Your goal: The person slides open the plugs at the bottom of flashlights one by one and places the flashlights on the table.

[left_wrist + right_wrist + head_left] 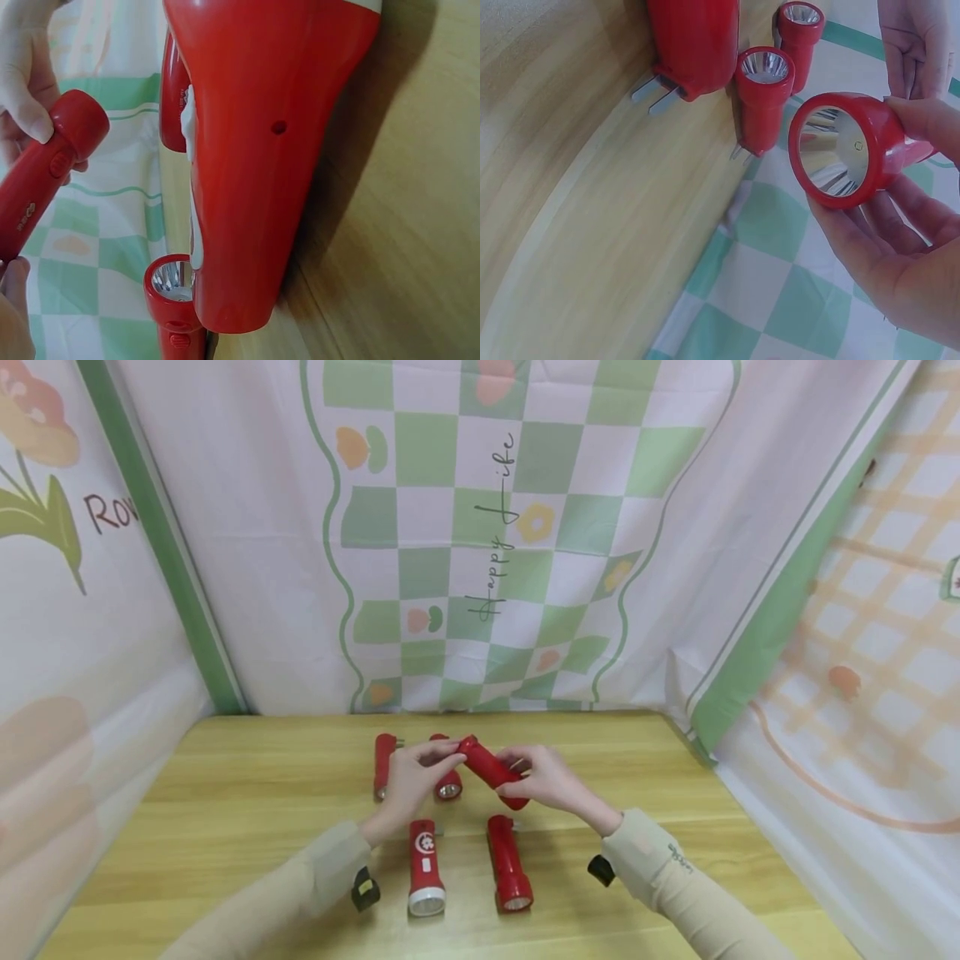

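A red flashlight [489, 765] is held above the table, slanting between both hands. My right hand [551, 781] grips its wider lens end; in the right wrist view the thumb and fingers surround the flashlight head [881, 146], whose reflector faces the camera. My left hand [408, 781] pinches the narrow tail end between thumb and fingers. The held flashlight's body [45, 176] shows an oval button in the left wrist view. Beyond the left hand lie two red flashlights, one at the left [383, 760] and one partly hidden [448, 787].
Nearer on the wooden table [247, 827] lie a red flashlight with a white rim [426, 868] and an all-red one [510, 864]. Metal plug prongs [656, 94] stick out of one flashlight's tail. Printed curtains [270, 527] enclose the table's back and sides.
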The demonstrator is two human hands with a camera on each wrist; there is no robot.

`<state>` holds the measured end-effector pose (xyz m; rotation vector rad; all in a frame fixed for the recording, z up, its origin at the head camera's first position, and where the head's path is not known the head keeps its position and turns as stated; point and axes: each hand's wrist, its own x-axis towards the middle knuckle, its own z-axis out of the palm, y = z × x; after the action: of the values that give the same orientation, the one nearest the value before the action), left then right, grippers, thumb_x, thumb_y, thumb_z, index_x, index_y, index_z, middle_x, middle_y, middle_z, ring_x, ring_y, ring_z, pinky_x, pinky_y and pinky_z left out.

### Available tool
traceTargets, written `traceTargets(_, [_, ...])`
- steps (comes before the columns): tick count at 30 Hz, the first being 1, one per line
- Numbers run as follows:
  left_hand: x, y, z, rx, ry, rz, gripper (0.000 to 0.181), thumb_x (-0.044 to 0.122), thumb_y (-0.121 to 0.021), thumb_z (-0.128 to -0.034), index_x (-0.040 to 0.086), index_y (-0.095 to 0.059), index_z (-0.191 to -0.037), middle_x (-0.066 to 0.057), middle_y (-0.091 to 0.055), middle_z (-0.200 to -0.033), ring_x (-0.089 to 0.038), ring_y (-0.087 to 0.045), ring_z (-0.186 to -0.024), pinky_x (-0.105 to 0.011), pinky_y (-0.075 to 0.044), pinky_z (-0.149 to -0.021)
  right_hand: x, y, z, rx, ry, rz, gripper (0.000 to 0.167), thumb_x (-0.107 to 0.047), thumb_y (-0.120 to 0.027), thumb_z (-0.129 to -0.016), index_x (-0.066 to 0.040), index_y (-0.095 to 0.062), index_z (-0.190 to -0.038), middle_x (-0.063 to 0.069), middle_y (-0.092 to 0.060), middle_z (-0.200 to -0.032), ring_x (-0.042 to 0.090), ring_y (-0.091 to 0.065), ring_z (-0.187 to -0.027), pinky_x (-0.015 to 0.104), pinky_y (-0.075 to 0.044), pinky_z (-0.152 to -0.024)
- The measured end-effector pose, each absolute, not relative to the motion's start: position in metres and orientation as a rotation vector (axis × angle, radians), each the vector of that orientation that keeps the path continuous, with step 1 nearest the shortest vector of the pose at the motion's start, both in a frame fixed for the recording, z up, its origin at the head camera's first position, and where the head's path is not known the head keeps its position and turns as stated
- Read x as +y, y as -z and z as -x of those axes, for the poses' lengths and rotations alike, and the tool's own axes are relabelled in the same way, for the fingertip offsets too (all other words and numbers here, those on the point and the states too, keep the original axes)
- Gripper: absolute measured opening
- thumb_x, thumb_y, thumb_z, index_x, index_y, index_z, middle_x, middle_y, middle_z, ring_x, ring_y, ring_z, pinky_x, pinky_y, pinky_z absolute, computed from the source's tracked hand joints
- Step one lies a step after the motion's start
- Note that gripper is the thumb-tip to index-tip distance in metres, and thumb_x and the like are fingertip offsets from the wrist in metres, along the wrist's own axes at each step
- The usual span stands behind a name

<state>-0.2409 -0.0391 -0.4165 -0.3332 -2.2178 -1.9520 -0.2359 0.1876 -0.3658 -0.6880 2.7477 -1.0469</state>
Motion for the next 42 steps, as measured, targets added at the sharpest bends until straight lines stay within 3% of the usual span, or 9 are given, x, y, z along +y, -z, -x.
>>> traceTargets(10, [-0.038, 0.415, 0.242, -2.155, 1.976, 0.392, 0.021, 0.021, -0.08, -0.0832, 0.012, -0.077, -0.102, -0.006, -0.076, -0.114, -0.021, -0.073, -0.104, -0.021, -0.06, -0.083, 0.189, 0.363, 0.237, 2.746, 1.049, 0.706, 0.037, -0.011, -0.076, -0.083, -0.001, -0.067, -0.118, 0.018, -0.073, -0.112, 0.029, -0.07, -0.098, 0.034, -0.062, -0.075])
traceTargets(31, [-0.039, 0.413, 0.243, -2.157, 2.007, 0.468, 0.025, 0.022, -0.077, -0.0863, 0.011, -0.075, -0.109, -0.006, -0.073, -0.119, -0.024, -0.071, -0.107, -0.029, -0.059, -0.092, 0.19, 0.356, 0.235, 2.783, 1.006, 0.725, 0.038, -0.01, -0.076, -0.082, -0.001, -0.068, -0.117, 0.017, -0.073, -0.111, 0.026, -0.071, -0.094, 0.034, -0.063, -0.073])
traceTargets(42, [-0.039, 0.412, 0.245, -2.14, 2.029, 0.497, 0.024, 0.018, -0.075, -0.0875, 0.007, -0.074, -0.109, -0.011, -0.071, -0.12, -0.027, -0.07, -0.107, -0.023, -0.059, -0.088, 0.188, 0.355, 0.234, 2.802, 0.993, 0.721, 0.037, -0.012, -0.077, -0.081, -0.002, -0.069, -0.116, 0.016, -0.074, -0.108, 0.024, -0.072, -0.092, 0.032, -0.062, -0.071])
